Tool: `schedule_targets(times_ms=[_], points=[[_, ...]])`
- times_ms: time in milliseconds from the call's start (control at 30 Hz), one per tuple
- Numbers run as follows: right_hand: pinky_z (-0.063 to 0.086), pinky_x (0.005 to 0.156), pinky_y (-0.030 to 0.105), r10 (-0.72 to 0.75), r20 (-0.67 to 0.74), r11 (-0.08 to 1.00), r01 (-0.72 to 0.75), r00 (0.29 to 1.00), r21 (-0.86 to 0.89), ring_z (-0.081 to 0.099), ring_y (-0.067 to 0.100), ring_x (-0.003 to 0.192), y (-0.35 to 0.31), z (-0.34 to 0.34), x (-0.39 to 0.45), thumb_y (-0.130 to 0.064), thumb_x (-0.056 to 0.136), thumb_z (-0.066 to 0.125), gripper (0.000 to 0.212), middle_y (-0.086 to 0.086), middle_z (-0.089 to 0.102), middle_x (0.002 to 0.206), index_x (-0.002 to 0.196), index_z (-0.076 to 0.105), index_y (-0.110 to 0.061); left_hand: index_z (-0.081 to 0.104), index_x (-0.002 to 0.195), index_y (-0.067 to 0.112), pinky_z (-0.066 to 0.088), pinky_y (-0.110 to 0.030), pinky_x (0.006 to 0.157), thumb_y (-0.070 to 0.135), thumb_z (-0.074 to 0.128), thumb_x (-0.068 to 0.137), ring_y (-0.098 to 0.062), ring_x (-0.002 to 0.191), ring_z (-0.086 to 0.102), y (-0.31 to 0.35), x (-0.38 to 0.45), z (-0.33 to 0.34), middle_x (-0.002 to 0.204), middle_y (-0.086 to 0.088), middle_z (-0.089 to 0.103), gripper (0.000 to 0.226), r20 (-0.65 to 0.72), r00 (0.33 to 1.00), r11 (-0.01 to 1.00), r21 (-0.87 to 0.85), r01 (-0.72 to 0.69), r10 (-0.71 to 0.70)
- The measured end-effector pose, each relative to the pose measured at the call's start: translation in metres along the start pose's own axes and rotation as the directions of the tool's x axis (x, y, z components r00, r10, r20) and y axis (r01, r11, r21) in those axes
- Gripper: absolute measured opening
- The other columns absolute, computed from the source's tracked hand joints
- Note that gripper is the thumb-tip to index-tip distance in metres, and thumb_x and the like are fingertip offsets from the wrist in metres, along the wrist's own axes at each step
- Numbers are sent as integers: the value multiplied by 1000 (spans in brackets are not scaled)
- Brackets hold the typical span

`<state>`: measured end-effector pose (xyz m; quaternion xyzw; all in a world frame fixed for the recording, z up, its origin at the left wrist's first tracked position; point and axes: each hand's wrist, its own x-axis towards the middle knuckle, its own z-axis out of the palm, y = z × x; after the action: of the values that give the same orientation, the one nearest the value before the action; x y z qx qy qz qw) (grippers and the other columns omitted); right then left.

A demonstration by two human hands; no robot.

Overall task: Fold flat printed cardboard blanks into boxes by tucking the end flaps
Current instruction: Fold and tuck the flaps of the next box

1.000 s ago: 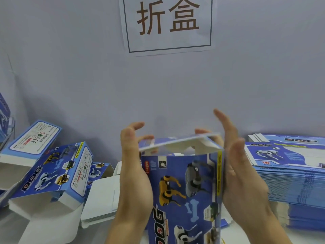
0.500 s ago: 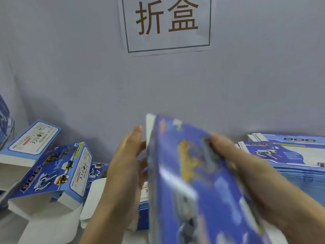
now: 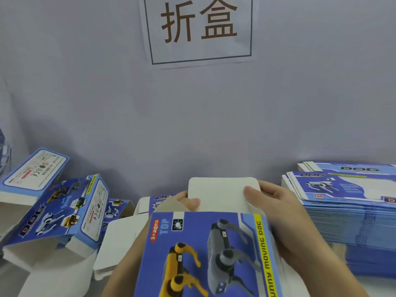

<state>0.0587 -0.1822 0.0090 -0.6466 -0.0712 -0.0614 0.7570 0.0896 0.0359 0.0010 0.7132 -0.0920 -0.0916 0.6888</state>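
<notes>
A blue printed box (image 3: 205,254) with yellow and grey robot dogs lies face-up in front of me. Its white end flap (image 3: 222,194) stands up at the far end. My left hand (image 3: 188,201) comes up from under the box's left side, its thumb on the flap's lower left corner; most of that hand is hidden. My right hand (image 3: 285,217) grips the box's right side with its thumb pressed on the flap's right part. A small side flap (image 3: 171,205) sticks up at the left.
A tall stack of flat blanks (image 3: 351,211) sits at the right. Several folded boxes (image 3: 62,213) with open ends lie at the left, one more (image 3: 30,174) behind them. A paper sign (image 3: 199,28) hangs on the grey wall.
The box was upright, then swung round in a blur, and now lies face-up with its far flap raised. Both hands moved from the box's sides to that flap.
</notes>
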Motion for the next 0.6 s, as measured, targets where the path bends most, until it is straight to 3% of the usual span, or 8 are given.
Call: schedule_targets(times_ms=[67,133,200,267,433,533,600], points=[[57,81,47,31,23,999,-32,999,13,73,36,85,-1,3,-2,-13,97,56,19,17,76,97,108,71,-8,66,121,17,56,-21,68,26,59,94,-13,80,72,8,-7,9,88,0,77,29,-113,989,985,154,-72,90],[55,87,49,73,80,997,-72,994,-16,73,36,88,4,4,-2,-14,96,58,18,16,76,100,109,70,-10,70,111,25,60,-30,74,38,65,80,-12,76,74,4,-8,4,84,5,78,34,-162,979,981,170,-92,120],[55,87,51,83,70,996,-80,994,-40,74,37,87,6,7,-2,-13,96,58,17,15,76,99,107,72,-14,70,111,22,60,-35,74,28,65,86,-16,76,74,-1,-7,1,84,1,78,26,-153,976,982,135,-136,156],[56,84,52,53,39,997,-51,998,-65,74,37,85,7,9,-1,-10,95,58,20,15,76,96,103,74,-19,70,110,21,61,-29,65,18,63,92,-16,71,74,1,-8,4,82,-2,78,19,-173,969,978,146,-152,176],[56,81,52,16,36,998,-13,999,-67,73,40,82,5,11,-3,-9,95,60,23,19,75,92,98,73,-27,70,105,30,60,-34,61,34,66,76,-34,73,73,6,-21,3,80,-22,74,29,-143,955,954,194,-230,259],[54,72,45,2,10,998,-2,1000,-66,70,37,72,4,12,-4,-2,95,59,26,21,74,83,86,75,-20,74,96,24,52,-22,45,16,64,88,-18,55,68,6,-20,3,72,-10,75,14,-158,942,945,193,-265,296],[53,62,37,0,-9,999,0,1000,-52,68,31,64,4,13,-3,0,93,60,29,17,74,76,74,74,-16,74,90,21,47,-18,43,4,59,93,-8,52,64,5,-23,4,69,-2,75,23,-144,947,940,230,-251,288]])
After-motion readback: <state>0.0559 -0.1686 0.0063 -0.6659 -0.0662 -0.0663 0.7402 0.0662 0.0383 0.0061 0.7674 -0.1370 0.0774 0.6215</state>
